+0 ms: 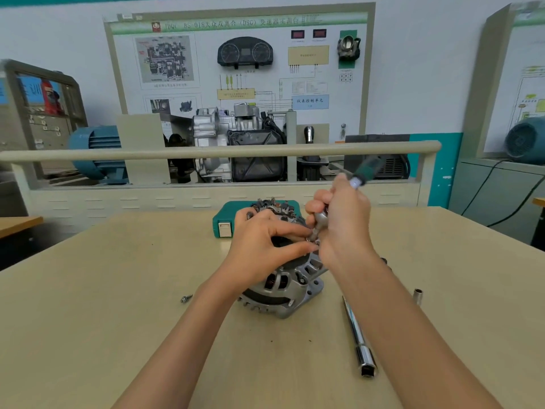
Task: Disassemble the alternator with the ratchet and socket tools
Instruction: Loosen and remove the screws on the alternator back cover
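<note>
The right hand [339, 222] was curled around the ratchet [358, 177], close to its silver head, and the dark green handle stuck up and away to the right, a bit blurry. Under the head a small socket [316, 231] pointed down at the top of the alternator [290, 284]. The left hand [259, 243] sat right beside it, on top of the alternator, with its thumb and first finger pinched together at the tip of the socket; it looked like they held a tiny ring or nut there, but that part was too small to be sure. The two hands were touching or nearly touching. The alternator stood on the tan table [118, 305] just under both hands, in the middle, with its grey slotted case facing the person. Behind it lay a green tool case [225, 222], partly hidden by the left hand. To the left of the alternator, a little way off, lay one small bolt [186, 298]. To the right lay a long shiny extension bar [358, 338], and past that stood a small spare socket [418, 296], near the right arm.
</note>
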`<action>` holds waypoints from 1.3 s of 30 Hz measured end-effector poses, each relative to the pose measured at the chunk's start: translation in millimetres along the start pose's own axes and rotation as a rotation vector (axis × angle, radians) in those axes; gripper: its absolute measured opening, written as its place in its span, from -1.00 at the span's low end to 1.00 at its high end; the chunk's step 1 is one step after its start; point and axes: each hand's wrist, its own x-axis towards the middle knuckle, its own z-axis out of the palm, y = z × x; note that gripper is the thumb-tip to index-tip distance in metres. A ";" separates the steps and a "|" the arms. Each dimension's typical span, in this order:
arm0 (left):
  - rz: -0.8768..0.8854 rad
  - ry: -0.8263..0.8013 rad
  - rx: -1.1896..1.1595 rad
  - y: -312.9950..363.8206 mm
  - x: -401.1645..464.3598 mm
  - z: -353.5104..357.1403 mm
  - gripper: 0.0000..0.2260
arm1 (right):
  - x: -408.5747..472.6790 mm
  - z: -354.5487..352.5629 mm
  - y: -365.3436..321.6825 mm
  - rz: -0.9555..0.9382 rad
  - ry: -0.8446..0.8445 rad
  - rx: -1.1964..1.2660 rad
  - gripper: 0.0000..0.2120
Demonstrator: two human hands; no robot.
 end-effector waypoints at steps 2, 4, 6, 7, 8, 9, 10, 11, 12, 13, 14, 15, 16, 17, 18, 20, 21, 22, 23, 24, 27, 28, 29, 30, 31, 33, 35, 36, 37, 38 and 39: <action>-0.005 -0.001 -0.004 0.8 0.1 -1.2 -0.83 | 7.6 3.6 -8.0 0.155 -0.163 -0.154 -0.75; -0.001 0.004 0.010 0.2 -0.4 -1.9 -0.81 | 13.3 6.2 -14.9 0.342 -0.388 -0.266 -0.71; 0.004 -0.007 0.004 -0.6 -0.9 -2.8 -0.81 | 16.7 6.4 -19.5 0.450 -0.567 -0.340 -0.67; 0.008 -0.015 -0.012 -1.3 -1.1 -3.3 -0.80 | 16.8 6.0 -21.5 0.469 -0.610 -0.359 -0.66; 0.015 -0.020 -0.018 -2.1 -0.9 -3.4 -0.80 | 16.2 5.7 -22.5 0.473 -0.625 -0.353 -0.66; 0.020 -0.024 -0.013 -2.5 -0.4 -3.0 -0.81 | 14.7 5.3 -22.2 0.461 -0.604 -0.313 -0.67; 0.018 -0.024 -0.005 -1.7 0.0 -2.5 -0.84 | 11.9 4.7 -19.2 0.415 -0.528 -0.236 -0.67; 0.011 -0.012 0.008 -1.1 0.5 -1.5 -0.89 | 7.8 3.5 -13.7 0.322 -0.394 -0.144 -0.69; 0.000 -0.001 0.015 -1.0 0.4 -0.5 -0.92 | 3.4 1.1 -7.4 0.192 -0.220 -0.056 -0.71; -0.004 0.006 0.016 -1.5 0.2 0.8 -0.88 | -0.7 -1.4 -0.8 0.051 -0.043 0.017 -0.74; -0.007 0.005 0.019 -1.8 0.0 1.6 -0.81 | -4.2 -2.5 4.4 -0.054 0.079 0.075 -0.77; -0.012 0.004 0.020 -1.8 0.1 2.0 -0.78 | -5.8 -2.5 7.1 -0.102 0.123 0.103 -0.78; -0.015 0.004 0.014 -1.0 0.0 1.7 -0.79 | -5.8 -1.5 7.9 -0.103 0.117 0.099 -0.79; -0.014 0.004 0.011 -0.6 0.3 0.9 -0.85 | -3.9 1.0 6.3 -0.070 0.079 0.063 -0.78; -0.008 -0.002 0.012 -0.1 0.7 -0.3 -0.88 | -0.1 3.4 3.2 -0.010 0.022 0.008 -0.78; 0.010 -0.010 0.015 -0.7 0.5 -1.7 -0.82 | 8.7 6.9 -6.6 0.174 -0.138 -0.119 -0.75; 0.014 -0.012 0.014 -1.9 0.5 -1.9 -0.80 | 12.9 7.7 -11.4 0.280 -0.238 -0.170 -0.72; 0.010 -0.022 0.007 -2.2 0.7 -2.5 -0.83 | 17.0 7.1 -15.5 0.377 -0.338 -0.201 -0.69; 0.006 -0.033 0.006 -2.9 0.9 -2.8 -0.88 | 20.9 5.7 -18.5 0.455 -0.426 -0.210 -0.67; 0.002 -0.036 0.005 -3.6 0.8 -3.2 -0.92 | 23.4 3.9 -21.4 0.515 -0.495 -0.207 -0.66; 0.010 -0.030 0.010 -2.3 1.6 -2.2 -0.95 | 23.7 -1.2 -25.8 0.561 -0.553 -0.141 -0.67; 0.012 -0.020 0.017 -0.9 1.6 -1.4 -0.92 | 21.4 -2.2 -23.4 0.514 -0.495 -0.104 -0.68; 0.016 -0.003 0.025 -0.2 1.4 -0.5 -0.89 | 17.4 -3.2 -18.7 0.418 -0.387 -0.060 -0.69; 0.016 0.010 0.024 0.4 1.0 0.2 -0.87 | 12.6 -4.2 -12.1 0.282 -0.245 -0.017 -0.71; 0.018 0.020 0.024 0.2 0.7 0.8 -0.86 | 7.0 -5.4 -5.2 0.133 -0.098 0.024 -0.72; 0.015 0.015 0.039 -0.8 0.5 0.5 -0.85 | -3.4 -6.5 5.9 -0.075 0.084 0.097 -0.74; 0.016 0.003 0.049 -0.6 -0.1 -0.4 -0.85 | -7.0 -5.6 9.9 -0.111 0.081 0.104 -0.73; 0.015 -0.004 0.047 0.4 -0.5 -1.3 -0.86 | -5.8 -3.7 8.4 -0.085 0.050 0.078 -0.74; 0.011 -0.014 0.044 0.7 0.1 -1.9 -0.89 | -2.4 -1.9 5.2 -0.039 0.010 0.039 -0.75; 0.005 -0.027 0.043 1.5 0.5 -2.8 -0.91 | 2.4 0.0 1.0 0.028 -0.042 -0.011 -0.76; 0.008 -0.029 0.051 1.4 0.5 -3.0 -0.87 | 7.2 1.8 -3.5 0.115 -0.116 -0.070 -0.75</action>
